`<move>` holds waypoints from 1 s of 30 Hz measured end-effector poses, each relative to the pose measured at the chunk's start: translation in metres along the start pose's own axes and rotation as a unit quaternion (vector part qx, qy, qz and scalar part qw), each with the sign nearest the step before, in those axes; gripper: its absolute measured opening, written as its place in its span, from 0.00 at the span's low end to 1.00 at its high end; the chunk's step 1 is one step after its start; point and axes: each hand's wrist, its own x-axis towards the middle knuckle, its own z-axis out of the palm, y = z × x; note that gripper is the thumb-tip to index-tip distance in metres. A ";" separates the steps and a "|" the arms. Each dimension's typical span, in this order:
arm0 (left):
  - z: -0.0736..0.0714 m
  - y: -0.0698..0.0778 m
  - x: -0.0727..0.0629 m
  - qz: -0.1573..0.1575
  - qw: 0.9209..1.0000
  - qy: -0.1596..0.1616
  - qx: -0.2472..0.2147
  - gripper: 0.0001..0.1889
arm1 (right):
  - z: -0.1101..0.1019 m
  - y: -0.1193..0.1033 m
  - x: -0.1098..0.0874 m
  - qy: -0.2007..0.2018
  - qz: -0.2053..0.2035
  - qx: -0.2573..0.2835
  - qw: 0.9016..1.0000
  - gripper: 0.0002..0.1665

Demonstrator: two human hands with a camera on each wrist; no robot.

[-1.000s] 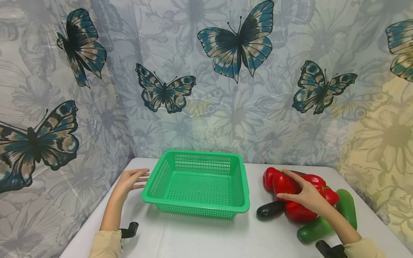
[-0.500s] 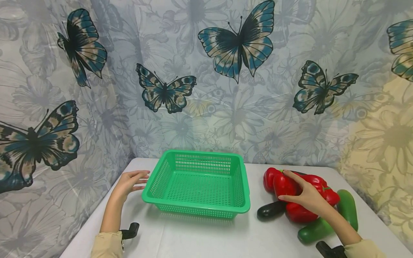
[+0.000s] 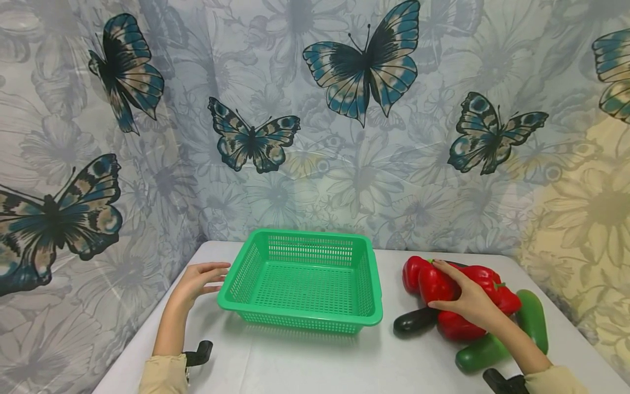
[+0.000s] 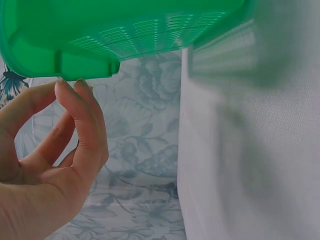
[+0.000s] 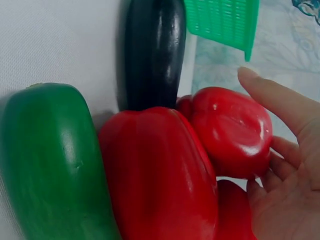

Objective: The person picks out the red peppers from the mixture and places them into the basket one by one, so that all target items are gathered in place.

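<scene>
My left hand [image 3: 197, 282] is held with loosely bent fingers at the left side of a green plastic basket [image 3: 300, 316]. In the left wrist view the fingertips [image 4: 80, 85] come right up to the basket's edge. My right hand [image 3: 470, 301] reaches over a pile of vegetables, thumb and fingers spread either side of a red bell pepper [image 3: 434, 283]. In the right wrist view its fingers lie along that pepper's side, while the thumb [image 5: 265, 90] stands out above it. More red bell peppers [image 5: 160, 175] crowd beside it, partly hidden by the hand.
A dark eggplant [image 3: 415, 322] lies at the pile's left front. Long green vegetables, like cucumbers or zucchini [image 3: 479, 354], lie at its front and right. Everything rests on a white-covered table [image 3: 275, 361], with a butterfly-patterned curtain [image 3: 339, 164] behind it. Black straps with cameras sit on both wrists.
My left hand has dipped very slightly beside the basket. The right hand keeps its place over the red bell pepper; the whole head view shifts a few pixels.
</scene>
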 end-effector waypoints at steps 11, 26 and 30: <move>0.001 -0.002 0.000 -0.001 1.000 -0.011 0.006 0.26 | 0.004 0.002 0.000 0.020 -0.002 -0.009 1.000 0.58; 0.000 -0.005 0.003 -0.003 1.000 -0.014 0.009 0.25 | 0.011 0.004 0.002 0.058 -0.037 -0.020 0.997 0.56; 0.000 -0.004 0.003 -0.003 1.000 -0.015 0.006 0.24 | 0.013 0.004 0.002 0.062 -0.041 -0.023 0.997 0.55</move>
